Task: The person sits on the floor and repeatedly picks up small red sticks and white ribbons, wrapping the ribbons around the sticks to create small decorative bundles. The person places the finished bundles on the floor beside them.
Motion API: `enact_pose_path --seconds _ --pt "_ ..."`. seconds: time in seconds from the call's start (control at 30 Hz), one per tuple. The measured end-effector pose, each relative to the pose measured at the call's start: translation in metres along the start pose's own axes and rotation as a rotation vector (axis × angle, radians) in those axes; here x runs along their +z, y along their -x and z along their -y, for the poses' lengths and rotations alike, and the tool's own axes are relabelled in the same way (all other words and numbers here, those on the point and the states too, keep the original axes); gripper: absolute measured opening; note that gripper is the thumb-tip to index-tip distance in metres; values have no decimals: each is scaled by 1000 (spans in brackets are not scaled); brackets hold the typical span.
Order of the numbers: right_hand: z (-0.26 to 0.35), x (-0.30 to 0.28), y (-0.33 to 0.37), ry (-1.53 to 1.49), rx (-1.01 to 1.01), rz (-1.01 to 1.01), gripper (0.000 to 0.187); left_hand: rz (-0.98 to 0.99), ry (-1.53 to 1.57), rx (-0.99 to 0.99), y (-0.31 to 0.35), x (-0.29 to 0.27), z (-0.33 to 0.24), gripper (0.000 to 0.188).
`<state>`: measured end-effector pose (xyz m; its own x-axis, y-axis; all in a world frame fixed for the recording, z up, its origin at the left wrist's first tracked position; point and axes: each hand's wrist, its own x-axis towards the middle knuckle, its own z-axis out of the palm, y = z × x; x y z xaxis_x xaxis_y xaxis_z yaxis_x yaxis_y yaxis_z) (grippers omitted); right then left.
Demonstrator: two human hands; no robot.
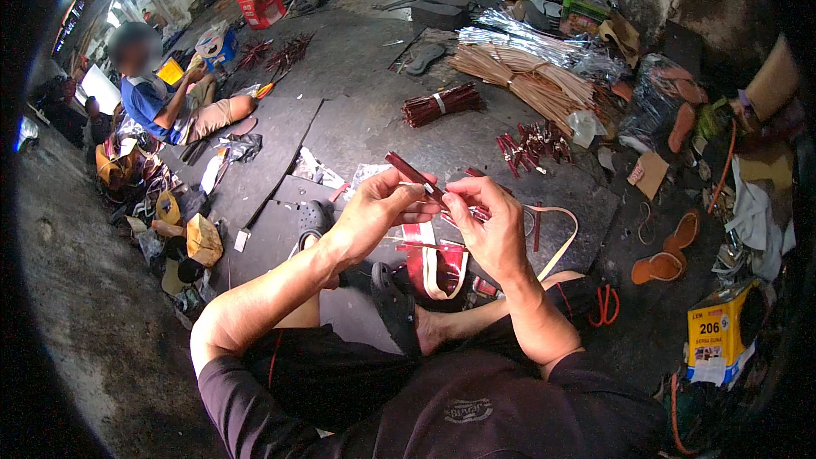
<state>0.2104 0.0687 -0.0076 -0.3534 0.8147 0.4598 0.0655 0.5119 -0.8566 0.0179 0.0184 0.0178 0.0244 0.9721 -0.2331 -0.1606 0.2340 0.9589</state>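
A narrow, glossy dark-red strap is held slantwise in front of me between both hands. My left hand pinches its middle between thumb and fingers, and the upper end sticks out past them. On the lower end, my right hand has closed thumb and fingertips. A small white spot shows on the strap between the hands; I cannot tell what it is. Beneath the hands, by my feet, lie a red-and-white piece and more dark-red strips. A long cream strip curves across to the right.
A tied bundle of dark-red strips lies ahead, with a loose pile beside it. Farther back is a tan strip bundle. Orange-handled scissors, brown soles and a yellow can are right. Another person sits left.
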Motion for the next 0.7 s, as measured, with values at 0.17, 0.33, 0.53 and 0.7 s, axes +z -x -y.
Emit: enact_pose_path --seconds 0.17,0.33,0.53,0.7 --pt "1 -10 -3 2 -9 47 13 52 -23 33 1 -2 -3 36" --pt "9 -10 -9 103 -220 19 17 27 -51 81 2 0 -2 37" --pt "5 -1 -7 98 -242 -2 21 -3 -110 133 6 8 -4 34" --pt "4 4 -6 156 -232 -25 21 -58 -154 172 9 14 -4 32"
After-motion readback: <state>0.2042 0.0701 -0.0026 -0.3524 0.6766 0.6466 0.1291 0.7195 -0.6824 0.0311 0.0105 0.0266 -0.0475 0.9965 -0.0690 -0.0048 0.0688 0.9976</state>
